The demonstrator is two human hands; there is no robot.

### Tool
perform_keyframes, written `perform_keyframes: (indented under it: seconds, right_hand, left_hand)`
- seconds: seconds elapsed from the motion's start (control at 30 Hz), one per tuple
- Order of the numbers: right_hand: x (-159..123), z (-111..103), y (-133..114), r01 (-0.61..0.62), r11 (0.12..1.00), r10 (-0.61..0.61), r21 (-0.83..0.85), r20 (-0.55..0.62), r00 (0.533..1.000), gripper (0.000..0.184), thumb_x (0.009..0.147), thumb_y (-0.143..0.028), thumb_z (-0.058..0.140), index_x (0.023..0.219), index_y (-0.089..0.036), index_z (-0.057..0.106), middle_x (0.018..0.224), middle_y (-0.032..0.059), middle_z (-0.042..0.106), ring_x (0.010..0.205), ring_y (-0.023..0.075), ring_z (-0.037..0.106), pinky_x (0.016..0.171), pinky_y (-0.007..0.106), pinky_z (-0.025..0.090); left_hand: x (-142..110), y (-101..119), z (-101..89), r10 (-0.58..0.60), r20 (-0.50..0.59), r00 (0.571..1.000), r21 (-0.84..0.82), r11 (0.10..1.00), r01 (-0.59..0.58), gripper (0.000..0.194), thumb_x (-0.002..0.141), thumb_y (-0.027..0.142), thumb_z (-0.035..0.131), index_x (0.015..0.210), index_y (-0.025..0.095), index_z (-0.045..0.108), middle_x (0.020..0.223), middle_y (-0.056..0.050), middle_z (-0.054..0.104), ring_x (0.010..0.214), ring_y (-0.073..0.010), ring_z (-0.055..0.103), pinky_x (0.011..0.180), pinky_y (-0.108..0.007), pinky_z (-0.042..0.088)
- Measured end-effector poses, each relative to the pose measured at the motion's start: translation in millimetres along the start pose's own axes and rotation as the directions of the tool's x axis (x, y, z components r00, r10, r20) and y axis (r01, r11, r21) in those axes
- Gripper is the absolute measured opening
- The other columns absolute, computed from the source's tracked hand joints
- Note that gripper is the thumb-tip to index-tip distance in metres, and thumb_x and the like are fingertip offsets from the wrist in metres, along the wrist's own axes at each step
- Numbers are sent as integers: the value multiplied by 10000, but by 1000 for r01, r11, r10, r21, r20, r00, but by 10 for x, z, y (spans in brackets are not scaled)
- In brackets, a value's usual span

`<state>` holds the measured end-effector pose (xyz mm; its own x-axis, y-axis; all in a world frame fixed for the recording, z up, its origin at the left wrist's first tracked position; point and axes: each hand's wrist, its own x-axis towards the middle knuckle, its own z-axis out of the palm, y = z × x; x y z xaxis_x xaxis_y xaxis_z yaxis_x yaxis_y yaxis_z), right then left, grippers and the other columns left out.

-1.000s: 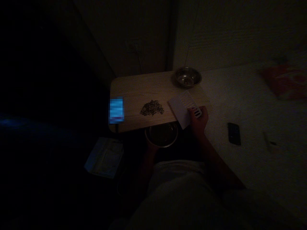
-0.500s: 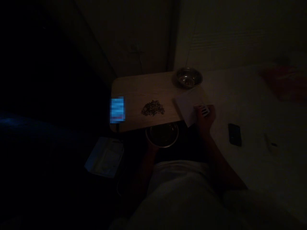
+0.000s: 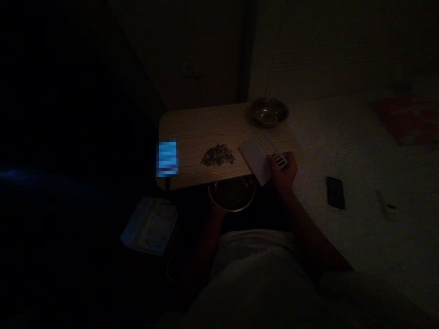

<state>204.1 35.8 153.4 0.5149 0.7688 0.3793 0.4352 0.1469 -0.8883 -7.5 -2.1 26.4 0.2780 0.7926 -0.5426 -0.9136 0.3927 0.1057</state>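
In dim light, a loose pile of small dark bits, perhaps seeds, lies on a wooden tabletop. My right hand grips a flat white board with a slotted end, to the right of the pile. Its slots show beside my fingers, and its far edge is tilted toward the pile. Below the table's front edge, my left hand supports a round metal bowl from its lower left side. Most of the left hand's fingers are hidden under the bowl.
Another metal bowl stands at the table's back right corner. A glowing, blurred screen is at the left end. A pale package lies lower left. A dark phone rests on the pale surface at right, with a red item beyond.
My right hand has moved left and slightly down with the white board, closer to the pile. The left hand and its bowl have stayed in place.
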Motion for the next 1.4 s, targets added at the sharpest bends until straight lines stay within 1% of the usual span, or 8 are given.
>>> perform_keyframes:
  seconds: [0.2, 0.37, 0.53, 0.8, 1.0, 1.17, 1.27, 1.4]
  right_hand:
    - [-37, 70, 48, -6, 998, 9, -65, 40, 999, 333, 802, -460, 752, 797, -231, 511, 689, -43, 546, 639, 148, 492, 587, 279, 391]
    - [88, 18, 65, 26, 996, -28, -88, -28, 999, 336, 813, -460, 739, 785, -243, 483, 693, -41, 532, 647, 156, 491, 611, 294, 416]
    - [363, -113, -7, 127, 984, -142, -125, -119, 983, 286, 835, -441, 722, 830, -242, 517, 752, -5, 569, 706, 185, 542, 656, 323, 455]
    - [699, -93, 93, 222, 951, -213, -214, 63, 975, 284, 883, -503, 672, 827, -243, 574, 726, 20, 617, 688, 210, 580, 732, 392, 495]
    - [700, 85, 219, 228, 968, -190, -109, 276, 942, 171, 874, -400, 683, 873, -231, 655, 836, 54, 719, 788, 240, 645, 803, 429, 534]
    - [706, 145, 256, 228, 974, -211, -19, 315, 925, 179, 875, -329, 671, 1030, -240, 671, 1003, 72, 772, 924, 250, 714, 871, 440, 563]
    - [726, 121, 277, 257, 966, -246, 24, 389, 888, 256, 849, -276, 643, 1092, -239, 715, 1075, 68, 784, 1014, 260, 730, 955, 455, 557]
    - [729, 50, 300, 305, 951, -291, 48, 468, 834, 216, 850, -272, 616, 988, -230, 776, 1072, 69, 800, 1035, 270, 734, 992, 469, 547]
  left_hand:
    - [-32, -21, 25, -21, 14, 1000, 25, 999, 20, 785, 852, 768, 504, 1413, 231, 615, 1484, -117, 615, 1522, -364, 399, 1270, -624, 267]
    - [25, -15, -24, 40, -46, 998, 6, 999, -40, 678, 891, 695, 502, 1346, 215, 652, 1450, -110, 641, 1518, -346, 414, 1276, -591, 282]
    - [29, -2, -66, 62, -72, 995, 10, 998, -62, 676, 892, 704, 490, 1348, 229, 644, 1486, -83, 617, 1545, -333, 372, 1300, -589, 227]
    - [-18, -1, 23, 48, -42, 998, -8, 999, -49, 698, 904, 704, 482, 1376, 213, 636, 1469, -104, 626, 1520, -351, 408, 1283, -589, 269]
    - [-50, -2, 45, 42, -66, 997, 10, 999, -41, 684, 928, 703, 427, 1383, 238, 637, 1426, -99, 660, 1509, -347, 427, 1275, -597, 283]
    - [-58, -2, 37, 44, -96, 994, 21, 999, -42, 706, 921, 709, 440, 1380, 206, 630, 1452, -98, 641, 1515, -344, 417, 1286, -580, 270]
    - [-71, -1, 55, 32, -90, 995, 14, 999, -30, 707, 920, 723, 438, 1373, 218, 637, 1434, -101, 654, 1512, -346, 421, 1283, -586, 274]
    - [-73, -2, 83, 59, -96, 994, 17, 998, -57, 697, 923, 710, 443, 1369, 211, 638, 1427, -110, 655, 1510, -345, 424, 1284, -592, 264]
